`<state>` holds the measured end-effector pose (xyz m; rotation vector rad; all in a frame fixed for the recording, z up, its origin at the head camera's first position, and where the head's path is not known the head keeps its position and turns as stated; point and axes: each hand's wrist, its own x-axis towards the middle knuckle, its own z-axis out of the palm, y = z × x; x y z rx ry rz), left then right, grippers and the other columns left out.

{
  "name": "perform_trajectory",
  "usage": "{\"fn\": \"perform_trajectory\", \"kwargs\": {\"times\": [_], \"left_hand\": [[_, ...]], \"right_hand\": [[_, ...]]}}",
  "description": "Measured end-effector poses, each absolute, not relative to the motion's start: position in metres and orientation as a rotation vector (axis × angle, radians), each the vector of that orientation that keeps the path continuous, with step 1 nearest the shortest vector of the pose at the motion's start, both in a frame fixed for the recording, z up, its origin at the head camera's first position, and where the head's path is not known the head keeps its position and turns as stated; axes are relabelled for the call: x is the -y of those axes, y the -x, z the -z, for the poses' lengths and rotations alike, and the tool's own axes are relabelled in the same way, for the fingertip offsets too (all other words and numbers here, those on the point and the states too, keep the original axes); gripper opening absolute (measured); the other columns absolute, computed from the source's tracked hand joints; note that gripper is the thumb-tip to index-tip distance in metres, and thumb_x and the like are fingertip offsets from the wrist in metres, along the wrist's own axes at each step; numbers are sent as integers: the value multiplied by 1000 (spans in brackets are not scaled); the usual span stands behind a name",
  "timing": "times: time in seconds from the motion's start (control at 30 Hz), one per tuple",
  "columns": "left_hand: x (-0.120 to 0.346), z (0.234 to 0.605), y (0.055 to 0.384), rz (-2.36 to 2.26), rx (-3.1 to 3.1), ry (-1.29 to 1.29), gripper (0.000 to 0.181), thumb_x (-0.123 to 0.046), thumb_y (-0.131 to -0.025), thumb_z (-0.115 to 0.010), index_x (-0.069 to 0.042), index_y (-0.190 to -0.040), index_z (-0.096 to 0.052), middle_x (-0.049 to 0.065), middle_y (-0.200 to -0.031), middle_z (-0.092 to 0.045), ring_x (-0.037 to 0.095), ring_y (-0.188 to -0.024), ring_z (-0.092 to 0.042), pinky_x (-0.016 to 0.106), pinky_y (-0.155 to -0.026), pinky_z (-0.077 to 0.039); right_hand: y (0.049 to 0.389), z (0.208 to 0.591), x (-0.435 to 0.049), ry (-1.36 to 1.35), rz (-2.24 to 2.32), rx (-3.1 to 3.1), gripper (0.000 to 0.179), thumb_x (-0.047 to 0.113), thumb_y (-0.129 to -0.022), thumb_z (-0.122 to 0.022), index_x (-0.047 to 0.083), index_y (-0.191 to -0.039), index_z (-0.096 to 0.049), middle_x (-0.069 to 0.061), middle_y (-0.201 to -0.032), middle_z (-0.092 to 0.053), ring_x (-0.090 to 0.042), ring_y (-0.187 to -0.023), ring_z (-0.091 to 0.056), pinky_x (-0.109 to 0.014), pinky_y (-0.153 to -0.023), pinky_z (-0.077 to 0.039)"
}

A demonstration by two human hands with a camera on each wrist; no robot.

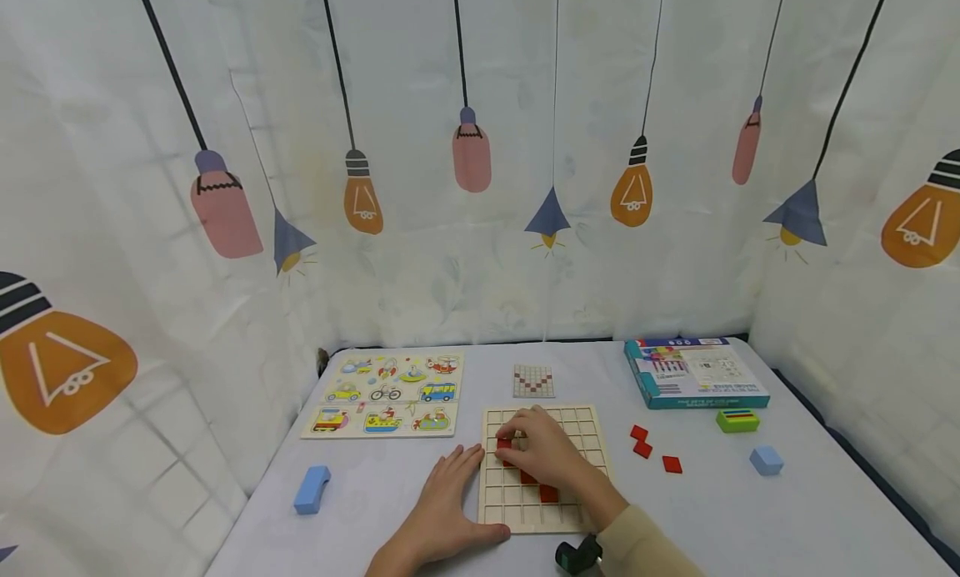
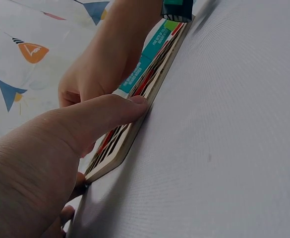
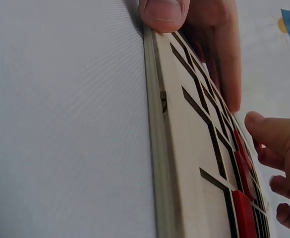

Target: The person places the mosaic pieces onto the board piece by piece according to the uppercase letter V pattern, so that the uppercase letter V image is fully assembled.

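Note:
A pale wooden grid board (image 1: pixel 517 517) lies on the table, with red square tiles (image 1: pixel 549 494) set in a diagonal row of its cells. My right hand (image 1: pixel 546 452) reaches over the board's left half. Its thumb and forefinger pinch a small red tile (image 3: pixel 257 144) at the upper end of that row, partly hidden by the fingers. My left hand (image 1: pixel 448 510) rests against the board's near left corner. Its thumb (image 2: pixel 122 110) presses the near edge, while its fairly straight fingers lie along the left side.
Loose red tiles (image 1: pixel 672 464) lie right of the board. Behind it is a small patterned grid card (image 1: pixel 533 381). A vehicle picture board (image 1: pixel 411 406) and blue arched block (image 1: pixel 311 489) are left; a box (image 1: pixel 697 377), green block (image 1: pixel 738 421) and blue block (image 1: pixel 766 460) are right.

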<state>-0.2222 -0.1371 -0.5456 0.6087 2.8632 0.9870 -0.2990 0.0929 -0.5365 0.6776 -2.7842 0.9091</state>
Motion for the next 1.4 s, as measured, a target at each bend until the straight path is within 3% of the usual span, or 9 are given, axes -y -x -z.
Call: {"fn": "perform_trajectory", "kwargs": {"times": [0.63,1.0,1.27,1.4], "left_hand": [[138,549,227,-1012,-2838,-572,125,-78,-75,-88,-10,-169,-44,10,-178,-42,42,-170,-28,72,-139,-18],[138,548,225,-1001,-2857,-591,125,-76,-74,-90,-7,-168,-44,12,-177,-43,44,-169,-30,73,-139,-19],[139,549,225,-994,-2875,-622,125,-77,-74,-90,-7,-168,-45,11,-176,-44,43,-169,-31,71,-139,-20],[138,546,223,-995,-2878,-618,125,-76,-74,-91,-7,-168,-45,11,-177,-44,43,-169,-31,71,-139,-20]], "right_hand": [[310,540,-76,-672,-902,2820,27,45,-96,-88,29,-118,-84,14,-118,-75,-9,-108,-58,-36,-95,-59],[308,540,-76,-701,-883,2847,31,47,-96,-87,28,-121,-85,13,-118,-75,-9,-104,-56,-31,-89,-56],[299,534,-86,-754,-867,2831,26,44,-101,-83,29,-122,-82,13,-123,-74,-13,-114,-62,-44,-102,-59],[292,530,-94,-777,-904,2816,24,41,-101,-83,28,-121,-82,13,-118,-74,-13,-115,-63,-45,-102,-59]]}}
